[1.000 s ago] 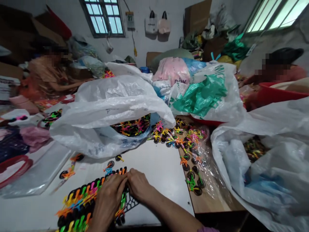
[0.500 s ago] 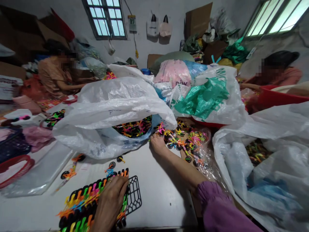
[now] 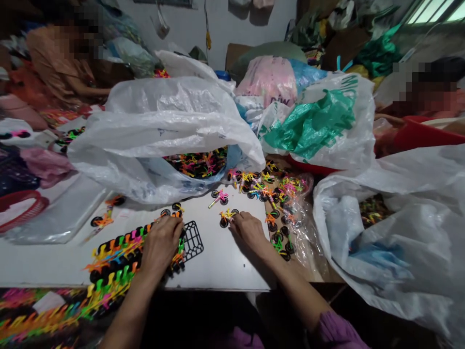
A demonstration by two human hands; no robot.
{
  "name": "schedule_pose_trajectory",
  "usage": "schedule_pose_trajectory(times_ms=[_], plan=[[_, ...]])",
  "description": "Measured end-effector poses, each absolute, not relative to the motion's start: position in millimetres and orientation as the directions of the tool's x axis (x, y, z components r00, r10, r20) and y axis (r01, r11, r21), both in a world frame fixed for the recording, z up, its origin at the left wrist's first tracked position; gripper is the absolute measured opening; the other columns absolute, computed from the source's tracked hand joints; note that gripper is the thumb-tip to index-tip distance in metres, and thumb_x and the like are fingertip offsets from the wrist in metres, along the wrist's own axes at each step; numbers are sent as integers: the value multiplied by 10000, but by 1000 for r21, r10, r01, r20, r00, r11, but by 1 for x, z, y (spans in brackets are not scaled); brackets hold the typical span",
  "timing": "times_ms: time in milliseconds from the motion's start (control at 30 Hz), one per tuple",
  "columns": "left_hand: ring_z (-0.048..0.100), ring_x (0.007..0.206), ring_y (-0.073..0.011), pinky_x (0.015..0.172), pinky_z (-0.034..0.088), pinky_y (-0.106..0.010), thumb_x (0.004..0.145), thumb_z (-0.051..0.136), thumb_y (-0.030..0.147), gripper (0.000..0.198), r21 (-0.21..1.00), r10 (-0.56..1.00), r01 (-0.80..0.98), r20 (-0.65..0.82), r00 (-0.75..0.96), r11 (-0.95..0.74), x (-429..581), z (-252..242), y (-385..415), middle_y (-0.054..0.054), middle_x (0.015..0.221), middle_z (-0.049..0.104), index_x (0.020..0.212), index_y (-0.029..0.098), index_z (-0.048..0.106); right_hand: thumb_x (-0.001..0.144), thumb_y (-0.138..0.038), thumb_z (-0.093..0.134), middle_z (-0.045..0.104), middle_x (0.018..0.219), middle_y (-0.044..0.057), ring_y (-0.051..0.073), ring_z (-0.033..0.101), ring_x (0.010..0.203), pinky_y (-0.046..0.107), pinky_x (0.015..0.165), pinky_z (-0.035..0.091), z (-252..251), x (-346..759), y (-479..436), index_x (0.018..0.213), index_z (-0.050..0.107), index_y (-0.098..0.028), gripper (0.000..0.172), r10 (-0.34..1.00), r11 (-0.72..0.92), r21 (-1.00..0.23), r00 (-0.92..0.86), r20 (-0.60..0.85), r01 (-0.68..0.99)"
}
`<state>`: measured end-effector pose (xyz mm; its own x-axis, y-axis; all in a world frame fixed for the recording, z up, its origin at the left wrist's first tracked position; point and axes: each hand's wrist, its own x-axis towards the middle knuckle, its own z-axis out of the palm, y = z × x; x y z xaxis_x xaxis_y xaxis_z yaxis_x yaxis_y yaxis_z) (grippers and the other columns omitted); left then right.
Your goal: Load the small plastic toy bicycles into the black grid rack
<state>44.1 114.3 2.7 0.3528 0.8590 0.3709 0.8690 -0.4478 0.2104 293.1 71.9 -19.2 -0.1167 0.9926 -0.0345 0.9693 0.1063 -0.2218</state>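
On the white table, small toy bicycles [image 3: 121,242] in bright colours with black wheels stand in tight rows on a black plastic grid [image 3: 193,241], whose right end is bare. My left hand [image 3: 163,240] curls over the right end of these rows; its fingertips are partly hidden among the toys. At the table's middle my right hand [image 3: 250,232] has its fingers closed at the rear wheel of a yellow toy bicycle [image 3: 227,215]. A pink toy bicycle [image 3: 220,196] lies just beyond it.
A white sack [image 3: 163,131] full of toy bicycles gapes behind the table. A heap of loose toy bicycles [image 3: 259,186] lies at the right, beside clear plastic wrap [image 3: 305,232]. Another open sack [image 3: 337,232] stands farther right. Two people sit across, left and right.
My right hand has come back from the heap towards me, to the yellow toy bicycle. The pink one now lies on the table too. The view has tilted down; my left hand stays at the rows.
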Motion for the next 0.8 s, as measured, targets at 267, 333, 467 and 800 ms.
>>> schedule_pose_trajectory(times_ms=[267,333,467,800], plan=[[557,843,-221,781,434,-339,857,431,270,203,192,869,885,360,339,-424,50,21,107,-71,855,624,902,168,601,843,-327,473,626,760,48,159,552,662,247,593,359,-11,260,87,880,590,-162,206,993,-43,-552,-24,-113,833],[554,882,-216,811,433,-338,861,435,264,216,210,859,881,401,317,-423,48,32,96,-76,906,623,961,156,593,802,-281,501,608,705,7,124,519,599,217,559,345,-11,242,80,901,590,-167,175,994,-7,-738,-75,-78,675],[560,861,-176,803,449,-308,873,430,241,204,317,864,820,337,373,-477,41,40,63,-56,896,626,978,158,585,745,-198,521,587,711,5,117,500,617,206,566,357,-30,202,62,813,582,-148,104,990,53,-895,-137,-9,443],[573,912,-196,847,455,-355,853,474,243,223,327,850,796,334,407,-510,48,12,37,-63,941,632,1051,163,538,766,-86,416,499,802,19,135,473,688,231,621,369,-51,189,55,825,513,-171,142,948,273,-804,-289,132,528]])
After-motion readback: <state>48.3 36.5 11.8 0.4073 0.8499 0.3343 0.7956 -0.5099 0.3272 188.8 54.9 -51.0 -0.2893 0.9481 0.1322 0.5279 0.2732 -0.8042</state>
